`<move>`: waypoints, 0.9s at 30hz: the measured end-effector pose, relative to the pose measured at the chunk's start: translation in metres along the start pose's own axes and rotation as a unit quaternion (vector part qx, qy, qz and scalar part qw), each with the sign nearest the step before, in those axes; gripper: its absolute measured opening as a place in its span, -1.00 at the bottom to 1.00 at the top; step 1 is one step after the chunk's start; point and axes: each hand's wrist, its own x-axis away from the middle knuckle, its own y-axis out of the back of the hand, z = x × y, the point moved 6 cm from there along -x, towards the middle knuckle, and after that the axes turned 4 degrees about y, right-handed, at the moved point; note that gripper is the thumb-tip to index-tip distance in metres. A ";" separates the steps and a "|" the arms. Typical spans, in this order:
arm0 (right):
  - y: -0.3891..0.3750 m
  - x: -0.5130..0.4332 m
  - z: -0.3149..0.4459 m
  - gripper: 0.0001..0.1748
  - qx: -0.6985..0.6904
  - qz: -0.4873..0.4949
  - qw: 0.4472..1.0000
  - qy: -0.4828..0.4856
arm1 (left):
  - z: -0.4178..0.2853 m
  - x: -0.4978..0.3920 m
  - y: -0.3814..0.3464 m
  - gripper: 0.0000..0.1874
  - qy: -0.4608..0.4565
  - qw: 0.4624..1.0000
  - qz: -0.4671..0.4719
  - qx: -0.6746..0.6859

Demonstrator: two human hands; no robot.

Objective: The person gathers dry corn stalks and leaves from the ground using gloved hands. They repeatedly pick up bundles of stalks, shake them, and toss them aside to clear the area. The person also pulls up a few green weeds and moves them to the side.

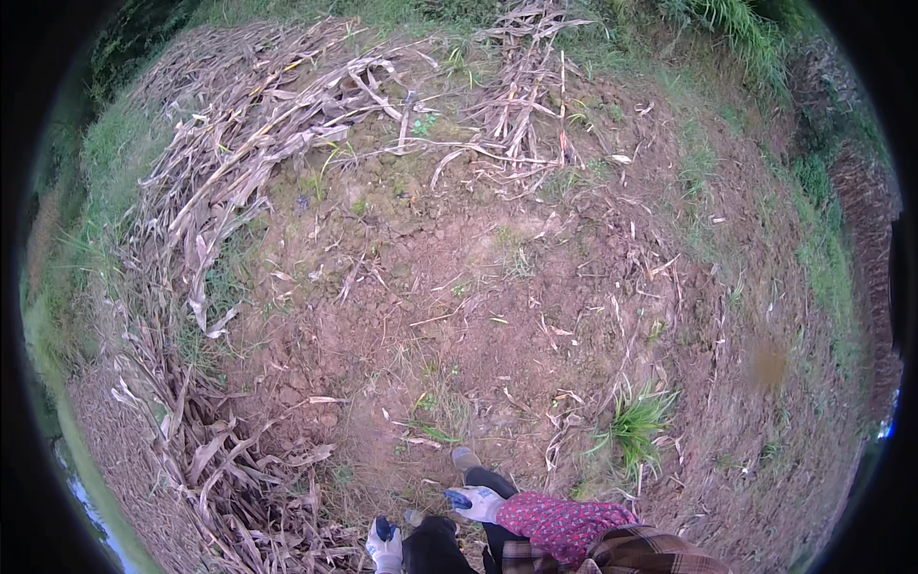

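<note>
At the bottom of the head view, my left hand (385, 544) wears a white work glove with dark blue on the fingers and hangs beside my dark trouser leg. My right hand (475, 502), in a matching glove below a red patterned sleeve (559, 518), is held in front of my other leg. The fingers of both hands look curled, but whether anything is inside them cannot be told. A heap of dry corn stalks (237, 488) lies left of my left hand. A shoe (465, 458) shows just beyond my right hand.
Reddish soil with scattered dry leaves spreads ahead. A long pile of dry corn stalks (244, 151) lies at the upper left, another bundle (513, 107) at the top. A green grass tuft (637, 427) grows at the right. One thin upright stalk (563, 107) stands beside the top bundle.
</note>
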 end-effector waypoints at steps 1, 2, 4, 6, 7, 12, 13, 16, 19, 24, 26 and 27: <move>0.024 0.012 0.004 -0.40 -0.001 -0.013 1.000 -0.018 | -0.029 0.003 0.016 -0.74 -0.141 0.988 -0.064 -0.013; 0.056 0.028 0.011 -0.39 0.008 -0.093 0.996 0.008 | -0.036 -0.005 0.022 -0.79 -0.085 0.994 -0.038 0.058; 0.111 0.065 0.000 -0.44 -0.040 -0.175 0.982 -0.052 | -0.059 -0.021 0.042 -0.83 0.021 0.997 -0.020 0.075; 0.153 0.100 -0.024 -0.46 -0.047 -0.220 0.962 -0.158 | -0.089 -0.034 0.054 -0.82 0.128 0.974 0.024 0.182; 0.172 0.125 -0.034 -0.49 -0.018 -0.283 0.940 -0.187 | -0.113 -0.040 0.065 -0.85 0.108 0.973 0.014 0.202; 0.220 0.209 -0.061 -0.65 -0.034 -0.402 0.877 -0.262 | -0.210 -0.077 0.080 -0.91 -0.006 0.980 0.044 0.194; 0.228 0.218 -0.062 -0.66 -0.039 -0.404 0.871 -0.277 | -0.220 -0.084 0.078 -0.91 -0.017 0.972 0.064 0.227; 0.262 0.221 -0.058 -0.66 -0.033 -0.425 0.863 -0.272 | -0.228 -0.110 0.077 -0.92 0.019 0.986 0.056 0.156; 0.315 0.194 -0.058 -0.65 -0.049 -0.456 0.856 -0.241 | -0.230 -0.142 0.070 -0.90 0.040 0.993 0.072 0.088; 0.422 0.136 -0.066 -0.62 -0.127 -0.454 0.854 -0.221 | -0.253 -0.215 0.046 -0.91 0.148 0.976 0.131 0.087; 0.467 0.134 -0.067 -0.62 -0.111 -0.478 0.841 -0.229 | -0.283 -0.249 0.030 -0.90 0.179 0.967 0.149 0.100; 0.491 0.135 -0.069 -0.62 -0.110 -0.489 0.832 -0.236 | -0.307 -0.267 0.020 -0.90 0.184 0.963 0.161 0.115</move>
